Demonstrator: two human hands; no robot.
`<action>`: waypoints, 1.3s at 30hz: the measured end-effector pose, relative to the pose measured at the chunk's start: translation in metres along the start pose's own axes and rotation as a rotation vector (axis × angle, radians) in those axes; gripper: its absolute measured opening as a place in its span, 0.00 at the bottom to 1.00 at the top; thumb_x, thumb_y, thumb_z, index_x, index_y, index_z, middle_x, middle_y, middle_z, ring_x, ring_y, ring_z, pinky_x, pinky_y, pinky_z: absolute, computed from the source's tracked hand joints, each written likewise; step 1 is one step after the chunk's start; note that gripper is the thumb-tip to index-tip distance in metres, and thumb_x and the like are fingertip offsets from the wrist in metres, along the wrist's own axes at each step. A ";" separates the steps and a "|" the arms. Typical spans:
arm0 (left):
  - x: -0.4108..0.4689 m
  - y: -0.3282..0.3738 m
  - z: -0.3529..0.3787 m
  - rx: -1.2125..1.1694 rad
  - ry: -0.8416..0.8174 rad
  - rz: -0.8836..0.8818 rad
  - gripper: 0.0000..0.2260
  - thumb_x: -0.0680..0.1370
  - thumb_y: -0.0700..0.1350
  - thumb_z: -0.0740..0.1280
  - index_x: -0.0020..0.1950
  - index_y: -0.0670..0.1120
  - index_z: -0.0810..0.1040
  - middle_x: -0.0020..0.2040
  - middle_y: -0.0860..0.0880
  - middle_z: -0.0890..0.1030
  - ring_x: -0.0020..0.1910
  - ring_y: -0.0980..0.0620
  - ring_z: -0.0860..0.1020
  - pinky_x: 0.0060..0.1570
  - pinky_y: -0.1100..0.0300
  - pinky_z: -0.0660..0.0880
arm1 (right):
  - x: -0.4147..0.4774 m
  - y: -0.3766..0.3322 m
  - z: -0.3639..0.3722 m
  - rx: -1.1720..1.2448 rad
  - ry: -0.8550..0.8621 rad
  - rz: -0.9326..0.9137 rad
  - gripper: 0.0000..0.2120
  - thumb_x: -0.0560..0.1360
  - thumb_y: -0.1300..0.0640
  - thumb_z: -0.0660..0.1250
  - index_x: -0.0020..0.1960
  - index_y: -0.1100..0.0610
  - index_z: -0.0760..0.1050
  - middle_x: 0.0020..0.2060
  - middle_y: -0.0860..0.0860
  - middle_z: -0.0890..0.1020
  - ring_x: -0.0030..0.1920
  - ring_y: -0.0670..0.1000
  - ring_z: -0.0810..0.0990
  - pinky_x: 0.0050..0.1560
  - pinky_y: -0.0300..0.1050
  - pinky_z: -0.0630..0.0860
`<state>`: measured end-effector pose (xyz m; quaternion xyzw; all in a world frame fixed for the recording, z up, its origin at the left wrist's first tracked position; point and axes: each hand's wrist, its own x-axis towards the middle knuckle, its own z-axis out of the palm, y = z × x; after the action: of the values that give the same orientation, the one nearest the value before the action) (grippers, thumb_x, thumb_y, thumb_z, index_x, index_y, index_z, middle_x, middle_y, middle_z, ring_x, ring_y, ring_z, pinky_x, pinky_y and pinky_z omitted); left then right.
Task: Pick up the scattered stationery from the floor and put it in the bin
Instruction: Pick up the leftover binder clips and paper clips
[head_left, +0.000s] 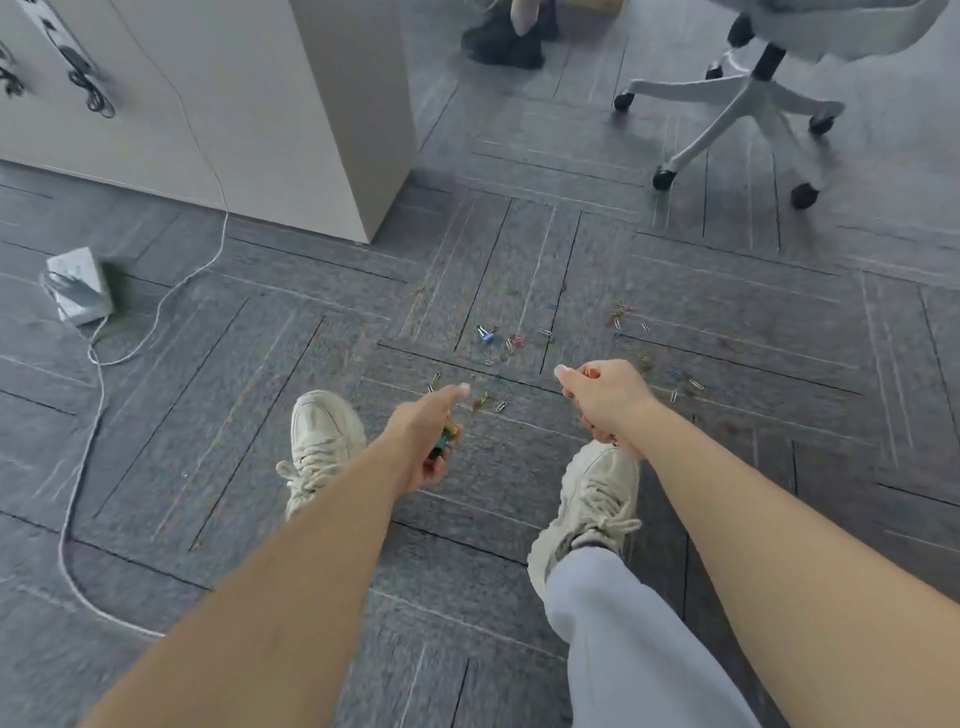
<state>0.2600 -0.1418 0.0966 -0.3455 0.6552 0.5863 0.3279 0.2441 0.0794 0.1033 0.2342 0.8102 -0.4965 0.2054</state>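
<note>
One white box on the carpet floor, far left, a white cable beside it. Left grip: fingers curled round a bunch of coloured clips, above the floor by a pale shoe. Loose paper clips: scattered on the floor just ahead of both grips. Right grip: fingers curled, thumb on forefinger, contents cannot be told. Wheeled office chair: far right, well apart.
</note>
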 end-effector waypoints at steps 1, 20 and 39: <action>0.021 0.007 0.004 0.053 0.038 0.032 0.16 0.75 0.58 0.72 0.41 0.46 0.74 0.36 0.48 0.75 0.28 0.52 0.66 0.27 0.62 0.61 | 0.018 0.000 0.003 -0.036 0.007 -0.011 0.16 0.79 0.46 0.65 0.39 0.56 0.73 0.31 0.55 0.69 0.32 0.54 0.66 0.29 0.43 0.61; 0.404 0.087 0.080 0.562 0.385 0.130 0.24 0.74 0.65 0.67 0.36 0.44 0.76 0.35 0.47 0.81 0.33 0.47 0.79 0.33 0.58 0.72 | 0.340 0.052 0.075 -0.104 -0.052 0.067 0.18 0.78 0.44 0.68 0.38 0.57 0.78 0.23 0.47 0.70 0.28 0.52 0.68 0.34 0.46 0.65; 0.416 0.114 0.104 0.641 0.319 -0.002 0.09 0.73 0.47 0.73 0.43 0.42 0.78 0.38 0.46 0.81 0.39 0.44 0.82 0.43 0.52 0.80 | 0.350 0.050 0.059 -0.200 -0.116 0.154 0.18 0.79 0.44 0.66 0.40 0.58 0.78 0.23 0.46 0.67 0.25 0.48 0.63 0.30 0.42 0.61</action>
<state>-0.0600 -0.0587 -0.1989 -0.3130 0.8484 0.2892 0.3140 -0.0032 0.1072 -0.1550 0.2451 0.8221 -0.4088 0.3116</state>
